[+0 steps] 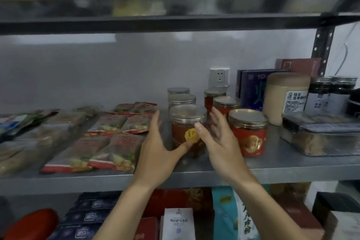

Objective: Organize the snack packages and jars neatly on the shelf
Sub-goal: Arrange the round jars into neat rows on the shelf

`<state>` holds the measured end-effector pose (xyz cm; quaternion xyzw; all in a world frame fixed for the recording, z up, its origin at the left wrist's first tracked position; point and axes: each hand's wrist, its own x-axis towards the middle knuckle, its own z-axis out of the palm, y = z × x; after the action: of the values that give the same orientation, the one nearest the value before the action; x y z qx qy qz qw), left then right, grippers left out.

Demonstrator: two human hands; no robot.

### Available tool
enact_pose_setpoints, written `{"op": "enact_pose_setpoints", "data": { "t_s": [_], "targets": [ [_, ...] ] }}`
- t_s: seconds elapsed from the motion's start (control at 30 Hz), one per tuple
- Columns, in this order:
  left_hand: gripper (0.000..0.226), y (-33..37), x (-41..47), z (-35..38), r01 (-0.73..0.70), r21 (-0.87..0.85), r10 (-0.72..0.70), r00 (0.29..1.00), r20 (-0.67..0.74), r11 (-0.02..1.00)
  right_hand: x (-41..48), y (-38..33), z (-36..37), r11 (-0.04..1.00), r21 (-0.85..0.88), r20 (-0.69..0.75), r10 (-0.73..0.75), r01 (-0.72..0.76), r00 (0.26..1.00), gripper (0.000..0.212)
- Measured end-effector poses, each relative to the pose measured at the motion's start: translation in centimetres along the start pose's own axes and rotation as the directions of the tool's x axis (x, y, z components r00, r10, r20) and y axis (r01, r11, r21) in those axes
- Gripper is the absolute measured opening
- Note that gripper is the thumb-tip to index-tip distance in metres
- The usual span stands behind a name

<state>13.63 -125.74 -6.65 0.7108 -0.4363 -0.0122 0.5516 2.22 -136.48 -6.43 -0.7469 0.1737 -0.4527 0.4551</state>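
Observation:
A clear plastic jar (187,121) with reddish contents and a round yellow sticker stands upright on the grey metal shelf (214,171). My left hand (157,148) is at its left side, fingers spread, thumb touching the jar's lower front. My right hand (218,138) is at its right side, thumb on the sticker, fingers apart. Neither hand is closed around it. Two similar jars (182,99) stand in a row behind it. Right of it stand red-labelled jars with gold lids (248,132). Flat red-edged snack packets (109,152) lie in rows to the left.
A tall beige canister (286,95), dark jars (331,91), a blue box (251,87) and a clear tray (321,136) fill the right end. A wall socket (219,78) sits behind. The upper shelf beam (175,23) hangs overhead. Boxes and bags crowd the lower shelf (194,218).

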Motion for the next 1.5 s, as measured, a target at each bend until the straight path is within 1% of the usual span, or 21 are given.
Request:
{"op": "enact_pose_setpoints", "data": {
  "t_s": [0.03, 0.1, 0.13, 0.17, 0.23, 0.33, 0.5, 0.77, 1.0, 1.17, 1.23, 1.3, 1.37, 1.43, 1.5],
  "targets": [
    [0.1, -0.4, 0.2, 0.7, 0.003, -0.04, -0.002, 0.999, 0.036, 0.999, 0.5, 0.6, -0.3, 1.0, -0.029, 0.024, 0.006, -0.005, 1.0, 0.064],
    [0.077, -1.0, 0.7, 1.6, -0.022, -0.117, 0.03, 0.997, 0.068, 0.993, 0.9, 1.6, -0.8, 0.998, -0.059, 0.074, 0.02, -0.016, 0.997, 0.064],
    [0.067, -2.3, 1.3, -1.4, -0.035, -0.19, 0.059, 0.991, 0.122, 0.981, 0.6, 0.1, 1.9, 0.996, -0.09, 0.016, 0.011, -0.01, 1.0, 0.063],
    [0.06, -3.0, 1.7, -3.5, -0.041, -0.21, 0.076, 0.984, 0.159, 0.977, 0.4, -0.9, 3.6, 0.995, -0.096, -0.016, 0.01, -0.011, 1.0, 0.062],
    [0.053, -3.2, 2.1, -2.8, -0.064, -0.207, 0.096, 0.984, 0.149, 0.976, 0.3, -1.3, 3.2, 0.996, -0.089, -0.014, -0.009, 0.008, 1.0, 0.06],
    [0.05, -2.9, 1.9, -2.8, -0.09, -0.212, 0.12, 0.984, 0.134, 0.973, 0.8, -0.6, 3.1, 0.995, -0.102, -0.006, 0.006, -0.007, 1.0, 0.06],
    [0.051, -3.2, 1.8, -2.7, -0.115, -0.173, 0.136, 0.984, 0.116, 0.978, 0.7, 0.0, 3.0, 0.998, -0.056, 0.005, -0.025, 0.025, 1.0, 0.058],
    [0.05, -2.7, 1.3, -2.5, -0.132, -0.122, 0.146, 0.983, 0.114, 0.984, 0.9, 0.5, 2.9, 0.997, -0.053, 0.012, -0.061, 0.061, 0.998, 0.055],
    [0.053, -2.6, 1.4, -2.3, -0.108, -0.103, 0.119, 0.987, 0.112, 0.989, 0.8, 0.7, 2.8, 0.997, -0.022, 0.037, -0.073, 0.073, 0.997, 0.056],
    [0.053, -2.4, 1.3, -2.2, -0.079, -0.125, 0.094, 0.988, 0.122, 0.989, 0.6, 0.5, 2.8, 0.998, -0.015, 0.042, -0.057, 0.058, 0.997, 0.055],
    [0.054, -2.0, 1.3, -2.3, -0.047, -0.161, 0.069, 0.989, 0.133, 0.986, 0.5, 0.2, 2.8, 1.0, -0.003, 0.046, -0.031, 0.031, 0.998, 0.055],
    [0.055, -1.4, 1.5, -2.5, 0.037, -0.271, -0.002, 0.992, 0.128, 0.962, 0.6, -0.3, 2.5, 0.998, 0.046, 0.031, 0.038, -0.039, 0.999, 0.059],
    [0.052, -0.8, 2.1, -2.7, 0.103, -0.391, -0.075, 0.993, 0.087, 0.915, 1.4, -0.7, 2.2, 0.988, 0.106, -0.012, 0.117, -0.115, 0.993, 0.061],
    [0.05, -0.2, 3.0, -2.7, 0.129, -0.461, -0.122, 0.991, 0.045, 0.878, 2.8, -0.6, 2.1, 0.972, 0.158, -0.026, 0.178, -0.171, 0.984, 0.062],
    [0.053, 0.4, 3.7, -2.3, 0.172, -0.519, -0.174, 0.984, 0.046, 0.837, 4.2, -0.4, 2.6, 0.942, 0.216, 0.001, 0.264, -0.258, 0.965, 0.078]
  ]
}}
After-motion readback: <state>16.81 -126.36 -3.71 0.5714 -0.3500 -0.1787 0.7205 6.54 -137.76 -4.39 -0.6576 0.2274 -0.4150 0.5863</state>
